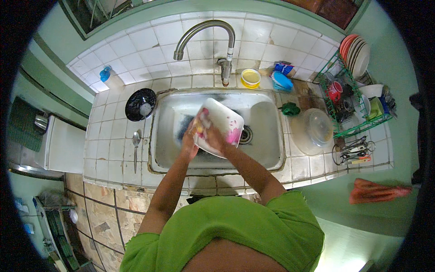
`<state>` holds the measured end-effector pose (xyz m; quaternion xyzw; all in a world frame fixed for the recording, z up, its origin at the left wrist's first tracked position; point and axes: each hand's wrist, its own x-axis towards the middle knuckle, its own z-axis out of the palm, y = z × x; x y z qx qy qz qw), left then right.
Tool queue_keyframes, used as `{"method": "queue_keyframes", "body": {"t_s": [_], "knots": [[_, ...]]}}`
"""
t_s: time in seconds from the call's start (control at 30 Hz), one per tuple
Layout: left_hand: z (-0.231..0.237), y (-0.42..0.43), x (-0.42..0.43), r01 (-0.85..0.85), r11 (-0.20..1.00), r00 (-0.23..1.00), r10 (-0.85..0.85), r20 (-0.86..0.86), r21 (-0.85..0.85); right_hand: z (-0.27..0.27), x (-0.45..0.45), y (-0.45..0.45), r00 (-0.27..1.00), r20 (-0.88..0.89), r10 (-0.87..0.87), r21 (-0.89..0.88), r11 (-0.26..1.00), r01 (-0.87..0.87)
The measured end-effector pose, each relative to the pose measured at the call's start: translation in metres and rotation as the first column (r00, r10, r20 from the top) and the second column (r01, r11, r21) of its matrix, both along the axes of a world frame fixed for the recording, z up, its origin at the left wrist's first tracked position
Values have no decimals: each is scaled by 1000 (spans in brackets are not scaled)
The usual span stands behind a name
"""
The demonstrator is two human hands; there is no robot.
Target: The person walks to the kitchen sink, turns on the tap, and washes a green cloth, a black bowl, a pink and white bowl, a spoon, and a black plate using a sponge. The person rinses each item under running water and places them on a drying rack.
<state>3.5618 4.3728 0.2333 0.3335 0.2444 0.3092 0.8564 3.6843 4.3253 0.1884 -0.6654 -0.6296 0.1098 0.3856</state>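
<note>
Over the steel sink (266, 136), my left hand (191, 141) grips the left edge of a white dish (221, 117) with pink marks inside it. My right hand (213, 136) is inside the dish, against a blurred sponge or cloth (200, 127) with yellowish and reddish parts; its fingers are partly hidden. The dish is tilted above the sink. A black bowl (140, 104) with suds stands on the tiled counter left of the sink, and a metal spoon (136, 149) lies below it.
A curved faucet (210, 23) rises behind the sink. A yellow tub (250, 78) and blue container (282, 81) stand along the back. At right are a green scrubber (290, 108), clear plastic lids (314, 131), a green dish rack (363, 124) and a pile of utensils (355, 153).
</note>
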Motion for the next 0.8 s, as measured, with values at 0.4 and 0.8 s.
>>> {"method": "queue_keyframes", "body": {"t_s": [0.4, 0.8], "knots": [[-5, 4, -18, -66, 973, 998, 69, 9, -221, -5, 195, 16, 907, -126, -402, 102, 904, 414], [-5, 59, -14, -210, 960, 862, 271, -428, 184, 131, 213, 152, 195, -947, 256, 293, 936, 196]]}}
